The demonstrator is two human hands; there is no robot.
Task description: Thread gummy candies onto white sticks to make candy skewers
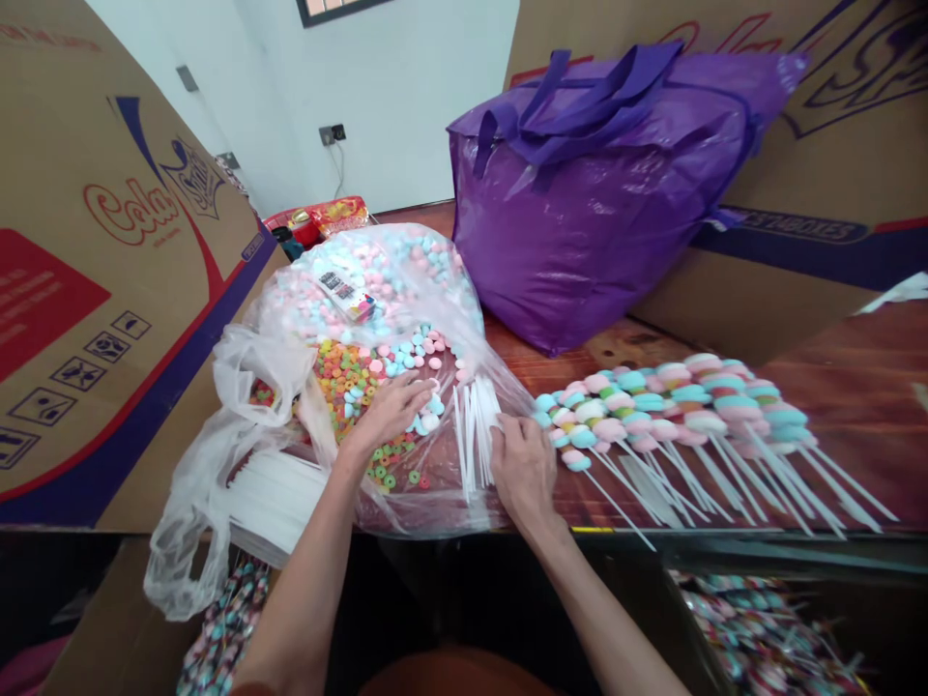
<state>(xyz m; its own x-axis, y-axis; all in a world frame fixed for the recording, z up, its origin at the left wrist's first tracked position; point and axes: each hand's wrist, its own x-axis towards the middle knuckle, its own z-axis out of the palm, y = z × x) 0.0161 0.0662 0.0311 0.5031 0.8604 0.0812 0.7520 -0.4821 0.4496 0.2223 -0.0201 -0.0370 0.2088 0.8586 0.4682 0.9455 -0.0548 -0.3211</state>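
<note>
My left hand (391, 411) reaches into a clear plastic bag (290, 358) and lies, fingers bent, on loose pink, blue and white marshmallow candies (413, 353) beside a heap of coloured ring candies (344, 377). My right hand (523, 469) rests at a bundle of white sticks (475, 425), its fingers curled on the stick ends. To its right lies a row of finished candy skewers (674, 396) on the wooden table (855, 406). What the left fingers hold is hidden.
A purple zip bag (601, 203) stands behind the skewers. Large cardboard boxes rise at the left (94, 290) and back right (833, 145). Another pack of white sticks (272, 498) lies at the front left. Boxes below hold wrapped candy skewers (761, 628).
</note>
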